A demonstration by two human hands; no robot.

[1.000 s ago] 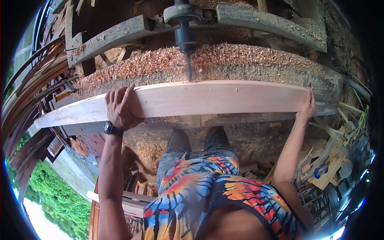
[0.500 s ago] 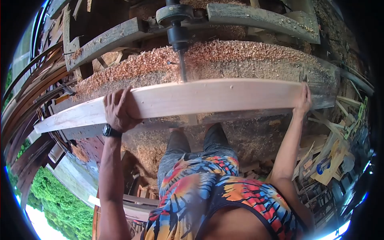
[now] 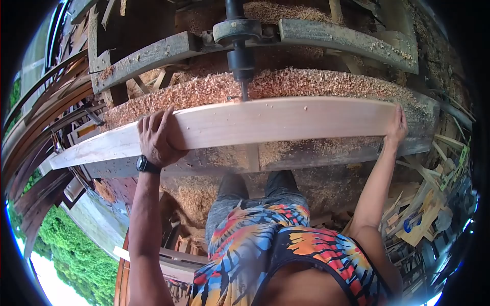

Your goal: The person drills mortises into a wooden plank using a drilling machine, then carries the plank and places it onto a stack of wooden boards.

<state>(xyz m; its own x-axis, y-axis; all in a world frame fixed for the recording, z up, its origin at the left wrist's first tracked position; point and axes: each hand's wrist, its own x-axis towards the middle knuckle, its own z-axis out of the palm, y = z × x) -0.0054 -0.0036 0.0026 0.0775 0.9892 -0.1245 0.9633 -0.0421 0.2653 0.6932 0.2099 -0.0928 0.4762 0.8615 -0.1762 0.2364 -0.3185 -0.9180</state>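
A long pale wooden plank (image 3: 286,120) lies across the bench (image 3: 418,137) in front of me. My left hand (image 3: 159,138), with a dark watch at the wrist, is closed over the plank left of its middle, fingers over the far edge. At the plank's right end, my right hand (image 3: 397,125) grips the end, its fingers pointing away from me. A drill bit (image 3: 244,92) in a dark chuck (image 3: 241,60) meets the plank's far edge between my hands. Its tip is hidden there.
Wood shavings (image 3: 326,81) are heaped along the bench behind the plank. Beyond them, wooden beams (image 3: 347,41) flank the shaft's round housing (image 3: 237,31). Long dark strips (image 3: 41,137) are stacked at left; scrap wood (image 3: 429,214) lies at right.
The plank has moved away from me, farther onto the bit, so less of the bit shows. Both hands keep their hold and travel with it. The view has shifted slightly.
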